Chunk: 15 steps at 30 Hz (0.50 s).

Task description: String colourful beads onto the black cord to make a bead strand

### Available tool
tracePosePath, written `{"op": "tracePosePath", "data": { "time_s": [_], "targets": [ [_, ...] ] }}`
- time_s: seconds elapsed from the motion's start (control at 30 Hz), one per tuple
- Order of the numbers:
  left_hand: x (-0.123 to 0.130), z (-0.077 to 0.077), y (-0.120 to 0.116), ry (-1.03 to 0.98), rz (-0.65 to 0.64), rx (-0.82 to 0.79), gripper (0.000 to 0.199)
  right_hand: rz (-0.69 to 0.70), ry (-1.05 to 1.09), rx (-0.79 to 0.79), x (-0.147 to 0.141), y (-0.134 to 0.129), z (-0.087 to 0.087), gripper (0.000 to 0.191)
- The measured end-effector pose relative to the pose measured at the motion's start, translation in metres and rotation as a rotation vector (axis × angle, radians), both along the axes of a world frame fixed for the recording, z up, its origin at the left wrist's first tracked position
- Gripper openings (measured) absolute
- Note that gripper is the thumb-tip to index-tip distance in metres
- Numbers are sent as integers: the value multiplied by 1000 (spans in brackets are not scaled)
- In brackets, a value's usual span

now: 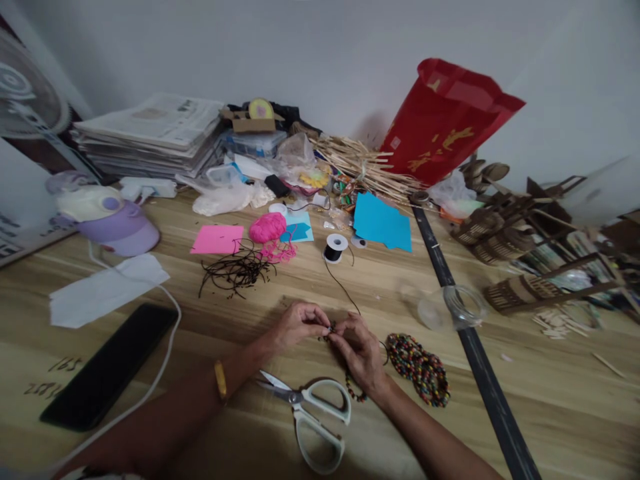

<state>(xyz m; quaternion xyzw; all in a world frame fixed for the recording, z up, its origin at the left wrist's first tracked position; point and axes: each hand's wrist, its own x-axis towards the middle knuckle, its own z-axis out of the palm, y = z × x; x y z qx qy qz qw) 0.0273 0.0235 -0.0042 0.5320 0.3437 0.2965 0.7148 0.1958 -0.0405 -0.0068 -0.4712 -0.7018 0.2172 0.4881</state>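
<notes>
My left hand (303, 325) and my right hand (361, 350) meet at the middle of the table, fingertips pinched around a small part of a beaded string. Below my right hand hangs the string's beaded loop (355, 389). A black cord (340, 283) runs from the white-rimmed spool (335, 248) down toward my hands. To the right of my right hand lies a coil of multicoloured beads (419, 371). White-handled scissors (305, 407) lie with their blades apart just below my hands. Exactly how cord and beads join is too small to tell.
Black cord pieces (237, 270), pink yarn (267, 228) and blue paper (383, 221) lie beyond my hands. At left are a phone (113, 367) and a white cable (173, 340). Clear rolls (465, 308) and woven baskets (520, 293) stand right; a red bag (445, 123) leans behind.
</notes>
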Motion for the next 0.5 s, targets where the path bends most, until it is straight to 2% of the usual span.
{"op": "tracePosePath", "data": {
  "time_s": [0.27,0.5],
  "targets": [
    [1,-1,1,-7,6,-46,25,26,23,-51,0,-1,5,11],
    [0,4,0,34,-37,-18,17,113,49,-45,0,-1,7,5]
  ]
}}
